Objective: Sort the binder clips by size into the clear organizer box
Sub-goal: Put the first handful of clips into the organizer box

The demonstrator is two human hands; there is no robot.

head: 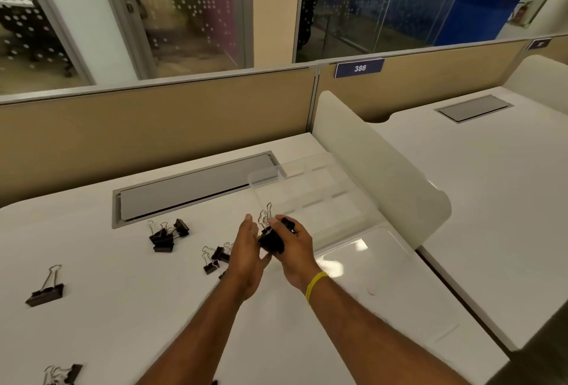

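My right hand (293, 249) grips a bunch of black binder clips (272, 241) with silver handles sticking up, just in front of the clear organizer box (310, 191). My left hand (247, 257) is held flat and open beside them, its fingertips near the clips. More black clips lie on the white desk: a cluster (167, 234) left of my hands, a smaller group (216, 257) partly behind my left wrist, one large clip (46, 287) at far left, and another (63, 374) at the bottom left edge. The box's clear lid (368, 264) lies open toward me.
A grey cable hatch (196, 188) is set into the desk behind the clips. A rounded white divider (378, 163) stands just right of the box, with a neighbouring desk beyond. A tan partition wall (153, 126) closes the back.
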